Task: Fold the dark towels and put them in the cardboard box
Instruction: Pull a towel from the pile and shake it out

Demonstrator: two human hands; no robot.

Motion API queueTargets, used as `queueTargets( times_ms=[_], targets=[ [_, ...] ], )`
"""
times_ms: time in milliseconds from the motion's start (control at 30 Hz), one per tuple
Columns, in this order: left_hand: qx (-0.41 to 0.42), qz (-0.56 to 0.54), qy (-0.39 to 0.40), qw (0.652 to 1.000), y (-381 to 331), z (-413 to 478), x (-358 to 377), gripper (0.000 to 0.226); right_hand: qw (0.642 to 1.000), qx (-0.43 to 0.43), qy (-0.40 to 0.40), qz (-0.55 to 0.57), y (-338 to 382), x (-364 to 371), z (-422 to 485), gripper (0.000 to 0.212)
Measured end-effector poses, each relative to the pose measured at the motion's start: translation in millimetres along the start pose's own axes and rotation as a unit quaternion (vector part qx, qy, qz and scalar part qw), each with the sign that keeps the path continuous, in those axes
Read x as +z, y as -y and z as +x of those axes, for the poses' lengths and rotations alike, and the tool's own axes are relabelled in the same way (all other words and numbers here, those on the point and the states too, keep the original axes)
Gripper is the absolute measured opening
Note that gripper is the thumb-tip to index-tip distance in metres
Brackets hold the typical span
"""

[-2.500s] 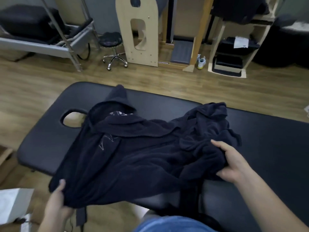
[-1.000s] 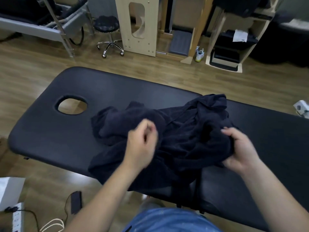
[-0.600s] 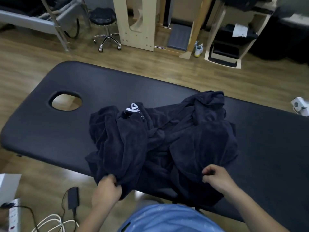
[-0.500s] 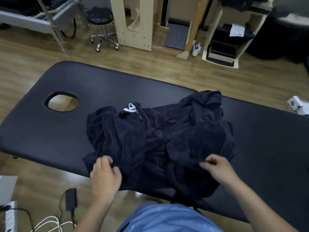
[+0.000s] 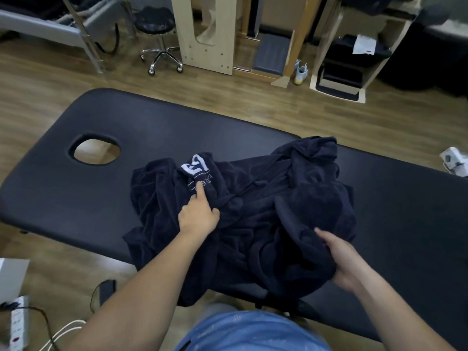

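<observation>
A dark navy towel (image 5: 255, 214) lies crumpled on the black padded table (image 5: 152, 122), with its near edge hanging over the table's front. A white embroidered logo (image 5: 195, 168) shows on a fold at its upper left. My left hand (image 5: 197, 215) rests on the towel just below the logo, and its straight index finger touches the fabric. My right hand (image 5: 340, 259) grips a thick bunched fold at the towel's near right corner. No cardboard box is in view.
The table has an oval face hole (image 5: 95, 152) at its left end. On the floor at lower left lie a power strip (image 5: 17, 323), cables and a white box (image 5: 10, 277). Beyond the table stand a stool (image 5: 157, 29), a wooden panel (image 5: 202, 34) and a shelf unit (image 5: 349, 62).
My left hand has moved from the towel's near edge up to the logo, which is now spread out more. My right hand has taken hold of a fold at the right.
</observation>
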State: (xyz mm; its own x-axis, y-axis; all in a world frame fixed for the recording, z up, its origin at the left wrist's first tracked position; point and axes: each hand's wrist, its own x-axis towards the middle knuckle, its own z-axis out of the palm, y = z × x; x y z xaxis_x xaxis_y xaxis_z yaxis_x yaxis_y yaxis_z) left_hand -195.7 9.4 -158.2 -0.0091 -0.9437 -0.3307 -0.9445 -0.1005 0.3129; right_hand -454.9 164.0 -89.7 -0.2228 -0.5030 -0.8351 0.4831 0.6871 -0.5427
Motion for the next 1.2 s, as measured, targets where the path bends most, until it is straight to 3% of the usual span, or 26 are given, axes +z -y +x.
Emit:
queueTargets(
  times_ms=[67, 100, 167, 233, 267, 333, 367, 433, 467, 533, 567, 667, 700, 833, 1033, 1133, 1200],
  targets=[
    [-0.004, -0.124, -0.009, 0.992, 10.4, -4.8, -7.1, 0.086, 0.997, 0.003, 0.061, -0.049, 0.2, 4.7, 1.8, 0.050],
    [0.002, -0.175, -0.001, 0.984, 17.2, -8.7, -10.9, 0.082, 0.988, -0.014, 0.090, -0.126, 1.2, 6.0, 2.4, 0.062],
    [0.002, -0.217, 0.014, 0.976, 30.3, -19.0, -15.8, 0.075, 0.928, -0.046, 0.117, -0.349, 4.0, 3.4, 6.5, 0.076],
    [-0.022, -0.227, -0.003, 0.974, 38.6, -30.7, -21.9, 0.065, 0.857, -0.071, 0.131, -0.494, 11.2, 6.6, 7.9, 0.046],
    [-0.042, -0.252, -0.019, 0.967, 39.1, -36.7, -27.6, 0.055, 0.842, -0.107, 0.107, -0.518, 16.2, 9.0, 9.0, 0.030],
    [-0.098, -0.407, -0.036, 0.908, 34.7, -46.9, -43.9, 0.030, 0.844, -0.207, 0.036, -0.494, 25.5, 16.2, 9.2, 0.011],
    [-0.125, -0.517, -0.027, 0.846, 30.8, -51.8, -50.7, 0.025, 0.857, -0.258, 0.011, -0.445, 30.4, 21.1, 5.5, 0.012],
    [-0.161, -0.662, -0.002, 0.732, 22.1, -60.8, -57.9, 0.020, 0.920, -0.295, 0.023, -0.258, 40.3, 29.4, -4.7, 0.018],
    [-0.167, -0.684, 0.002, 0.711, 15.8, -65.6, -58.4, 0.016, 0.953, -0.267, 0.052, -0.132, 43.5, 31.2, -9.2, 0.022],
    [-0.160, -0.680, 0.013, 0.715, 1.1, -75.3, -51.1, 0.015, 0.973, -0.183, 0.123, 0.065, 46.8, 34.2, -20.2, 0.019],
    [-0.146, -0.675, 0.033, 0.723, -10.5, -81.2, -47.3, 0.017, 0.972, -0.152, 0.154, 0.091, 46.7, 38.0, -27.7, 0.009],
    [-0.104, -0.659, 0.128, 0.734, -56.1, -98.4, -30.9, 0.030, 0.973, -0.139, 0.171, -0.064, 33.9, 42.7, -40.9, 0.026],
    [-0.094, -0.644, 0.156, 0.743, -69.3, -101.7, -24.0, 0.030, 0.964, -0.158, 0.165, -0.137, 30.4, 48.1, -47.8, 0.019],
    [-0.059, -0.592, 0.211, 0.775, -93.7, -100.7, -12.4, 0.023, 0.860, -0.171, 0.207, -0.434, 10.4, 57.6, -58.8, 0.025],
    [0.025, -0.488, 0.260, 0.833, -91.7, -93.4, -7.8, 0.017, 0.837, -0.128, 0.176, -0.502, -8.3, 49.8, -48.9, 0.013],
    [0.015, -0.461, 0.236, 0.856, -90.2, -95.3, -3.9, 0.025, 0.812, -0.173, 0.130, -0.542, -14.6, 46.0, -45.3, 0.015],
    [0.015, -0.480, 0.182, 0.858, -89.0, -95.0, -6.2, 0.035, 0.814, -0.227, 0.054, -0.531, -12.8, 39.9, -39.4, 0.024]
  ],
)
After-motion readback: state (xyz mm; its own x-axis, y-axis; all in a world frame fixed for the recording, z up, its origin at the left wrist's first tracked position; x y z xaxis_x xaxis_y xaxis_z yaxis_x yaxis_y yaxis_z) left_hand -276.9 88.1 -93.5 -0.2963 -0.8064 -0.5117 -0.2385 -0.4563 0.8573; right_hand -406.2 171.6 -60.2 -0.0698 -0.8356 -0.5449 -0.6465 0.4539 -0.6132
